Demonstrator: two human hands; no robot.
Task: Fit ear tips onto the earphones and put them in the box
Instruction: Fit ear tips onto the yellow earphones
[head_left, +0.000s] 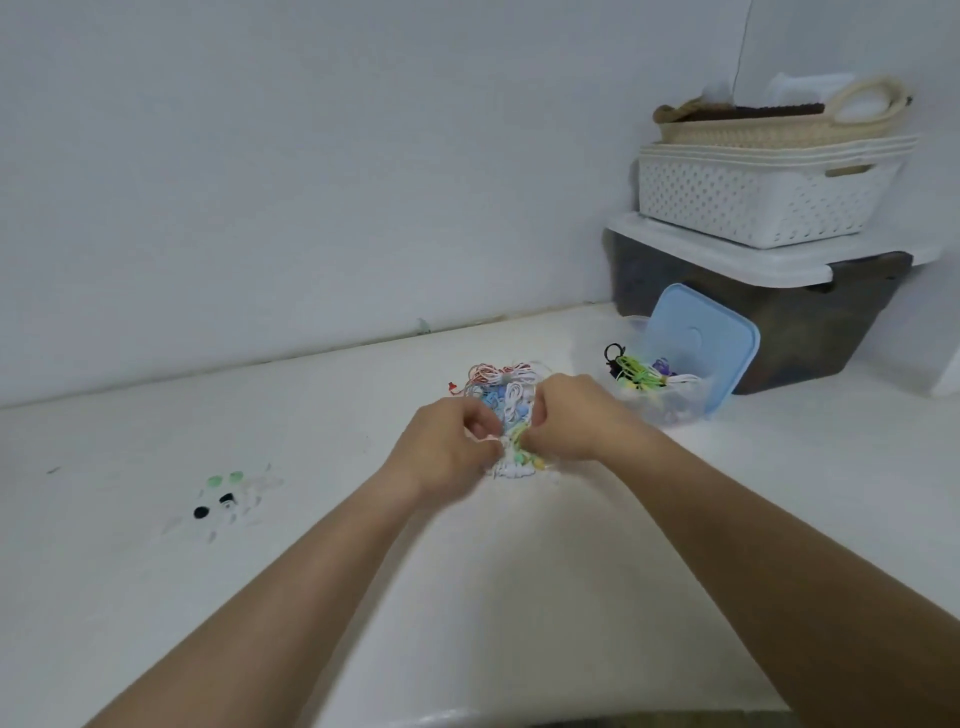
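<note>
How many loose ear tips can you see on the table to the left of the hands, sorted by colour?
Green ear tips: 2
Black ear tips: 2
Clear ear tips: several, too faint against the white table to count
Total that can be counted: 4

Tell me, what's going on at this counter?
A person is working at a white counter. Their left hand and right hand meet over a pile of coloured earphones, both curled and pinching part of it; blur hides the detail. Loose ear tips lie off to the left. To the right, a clear box, a blue lid propped behind it, already holds bundled earphones.
</note>
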